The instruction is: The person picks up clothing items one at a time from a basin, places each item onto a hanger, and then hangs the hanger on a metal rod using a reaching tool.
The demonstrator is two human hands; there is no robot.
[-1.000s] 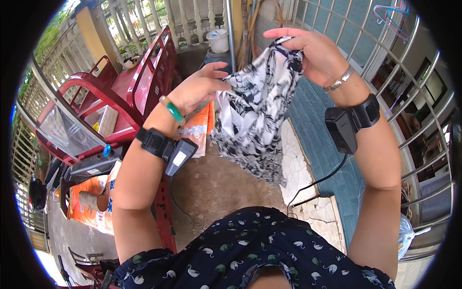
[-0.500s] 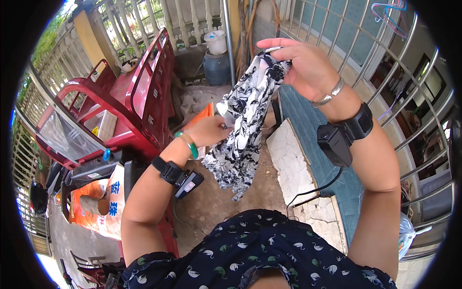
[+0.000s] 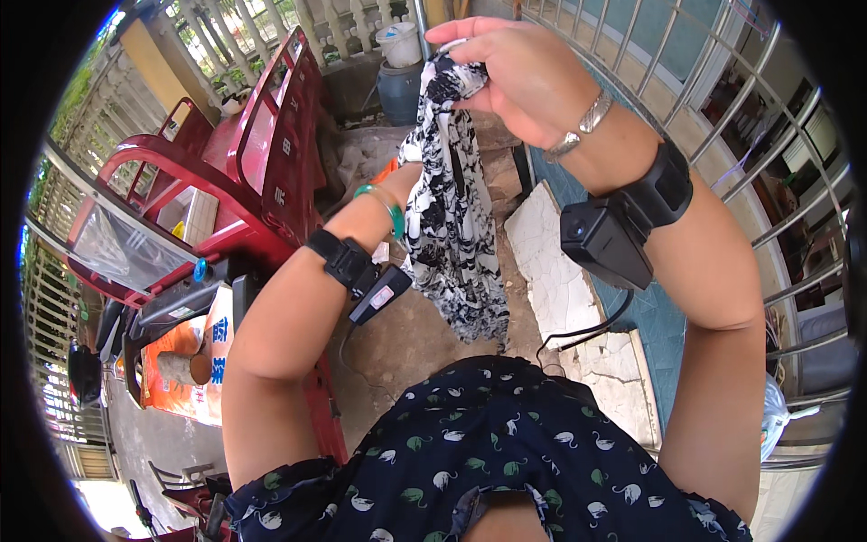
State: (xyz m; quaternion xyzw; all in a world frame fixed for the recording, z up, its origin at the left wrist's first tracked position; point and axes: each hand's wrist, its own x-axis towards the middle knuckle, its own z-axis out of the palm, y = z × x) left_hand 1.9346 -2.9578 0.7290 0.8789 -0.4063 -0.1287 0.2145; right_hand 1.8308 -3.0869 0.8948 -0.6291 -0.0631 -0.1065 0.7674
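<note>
A black-and-white patterned cloth garment (image 3: 456, 212) hangs in front of me, gathered at its top and falling in folds to a crinkled lower edge. Its upper end is pinched in my right hand (image 3: 522, 77), raised high near the middle, with thumb and fingers closed on the fabric. My left hand (image 3: 405, 185) reaches in from the left and disappears behind or inside the cloth, so its fingers are hidden. I wear a green bangle on the left wrist and a silver one on the right.
A red cargo tricycle (image 3: 271, 194) stands at the left, with an orange-and-white sack (image 3: 185, 361) on it. Metal bars (image 3: 722, 117) run along the right. Cracked pale boards (image 3: 560, 271) lie on the ground, and a blue barrel (image 3: 400, 90) topped by a white bucket (image 3: 397, 45) stands behind.
My right hand has moved up and left with the garment's top, which now hangs straighter. My left hand has shifted right and upward, and its fingers have gone out of sight behind the fabric.
</note>
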